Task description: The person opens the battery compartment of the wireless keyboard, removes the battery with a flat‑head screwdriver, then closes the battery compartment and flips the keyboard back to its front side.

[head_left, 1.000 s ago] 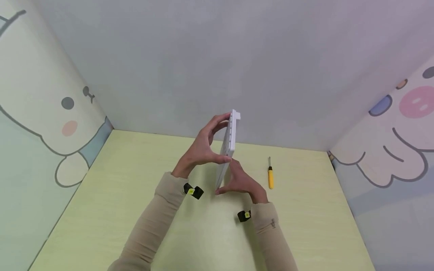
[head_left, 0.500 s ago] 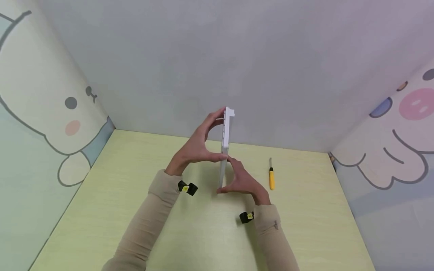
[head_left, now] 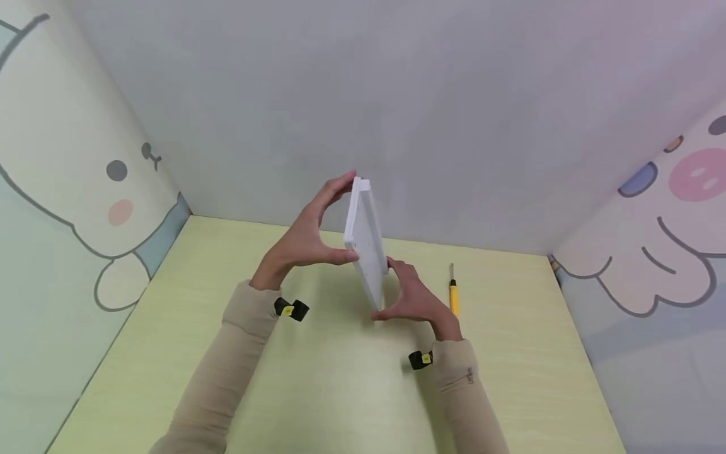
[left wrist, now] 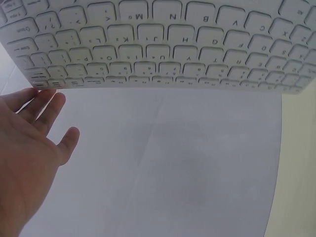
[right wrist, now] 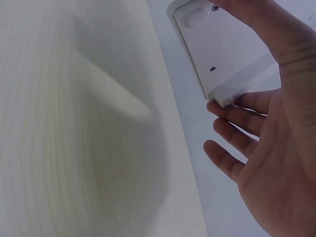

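A white keyboard is held up on its edge over the table, its plain underside turned to the right in the head view. My left hand grips its upper end, thumb on the near edge and fingers on the far one. At the lower end, my right hand spans the keyboard between thumb and fingers. Rows of keys fill the top of the left wrist view. Small screws and a rounded foot show on the underside in the right wrist view.
To the right of my right hand lies a screwdriver with a yellow handle on the pale table. A grey wall rises behind the table, and cartoon-printed panels flank both sides.
The keyboard's upper end has swung left with my left hand, so its underside now shows instead of its narrow edge. My right hand has shifted slightly right.
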Tool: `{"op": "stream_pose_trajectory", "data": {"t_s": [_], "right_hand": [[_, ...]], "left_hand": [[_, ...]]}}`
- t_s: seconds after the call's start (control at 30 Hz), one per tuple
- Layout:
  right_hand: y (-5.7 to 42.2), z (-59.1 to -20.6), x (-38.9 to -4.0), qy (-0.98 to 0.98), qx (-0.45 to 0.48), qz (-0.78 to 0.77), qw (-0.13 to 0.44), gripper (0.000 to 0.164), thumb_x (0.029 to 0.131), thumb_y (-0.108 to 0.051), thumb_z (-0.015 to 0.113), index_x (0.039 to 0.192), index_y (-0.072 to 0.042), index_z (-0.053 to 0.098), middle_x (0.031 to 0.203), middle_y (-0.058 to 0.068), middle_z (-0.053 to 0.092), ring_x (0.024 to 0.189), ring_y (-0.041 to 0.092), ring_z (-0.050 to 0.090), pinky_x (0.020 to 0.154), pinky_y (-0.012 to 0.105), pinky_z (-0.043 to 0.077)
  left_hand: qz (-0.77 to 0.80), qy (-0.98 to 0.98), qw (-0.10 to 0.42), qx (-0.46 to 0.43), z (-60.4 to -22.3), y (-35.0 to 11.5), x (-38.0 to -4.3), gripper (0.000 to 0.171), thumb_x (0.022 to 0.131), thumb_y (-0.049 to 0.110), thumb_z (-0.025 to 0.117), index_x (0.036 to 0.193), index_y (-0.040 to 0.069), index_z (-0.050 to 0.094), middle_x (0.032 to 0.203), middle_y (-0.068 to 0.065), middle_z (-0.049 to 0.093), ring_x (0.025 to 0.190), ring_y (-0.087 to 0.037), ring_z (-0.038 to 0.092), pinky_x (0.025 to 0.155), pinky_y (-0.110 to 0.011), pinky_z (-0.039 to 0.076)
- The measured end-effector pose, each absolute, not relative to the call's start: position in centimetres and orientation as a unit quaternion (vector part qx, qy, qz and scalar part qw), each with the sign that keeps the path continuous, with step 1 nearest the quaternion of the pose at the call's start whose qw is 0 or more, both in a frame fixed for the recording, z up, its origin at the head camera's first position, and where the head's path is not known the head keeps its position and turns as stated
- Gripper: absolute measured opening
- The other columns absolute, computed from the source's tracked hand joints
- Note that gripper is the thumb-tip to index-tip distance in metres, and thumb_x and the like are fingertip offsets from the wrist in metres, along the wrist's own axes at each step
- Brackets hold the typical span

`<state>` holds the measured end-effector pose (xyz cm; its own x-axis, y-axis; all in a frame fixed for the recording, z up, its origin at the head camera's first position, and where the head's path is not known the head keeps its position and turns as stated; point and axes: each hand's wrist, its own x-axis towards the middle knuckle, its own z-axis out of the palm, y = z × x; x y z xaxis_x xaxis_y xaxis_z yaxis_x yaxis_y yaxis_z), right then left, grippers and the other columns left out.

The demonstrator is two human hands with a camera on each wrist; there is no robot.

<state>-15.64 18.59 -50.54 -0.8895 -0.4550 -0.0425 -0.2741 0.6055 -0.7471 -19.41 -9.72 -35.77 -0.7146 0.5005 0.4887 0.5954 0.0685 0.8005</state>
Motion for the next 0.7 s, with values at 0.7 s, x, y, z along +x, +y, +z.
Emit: {"op": "stream_pose_trajectory", "data": {"t_s": [0.7], "right_hand": [[21.0,-48.5,-16.3,0.934,-0.194,-0.286,0.086,0.136,0.056,-0.059,0.095,0.162,-0.015,0.023,0.158,0.007,0.038,0.146,0.030,0.032,0.115,0.058,0.042]], "left_hand": [[-0.463,-0.845,-0.010,-0.267,-38.0,-17.4,-18.1,0.122,0.063,0.028,0.099,0.161,0.036,0.027,0.166,0.013,0.029,0.154,-0.018,0.025,0.120,-0.067,0.029]]}}
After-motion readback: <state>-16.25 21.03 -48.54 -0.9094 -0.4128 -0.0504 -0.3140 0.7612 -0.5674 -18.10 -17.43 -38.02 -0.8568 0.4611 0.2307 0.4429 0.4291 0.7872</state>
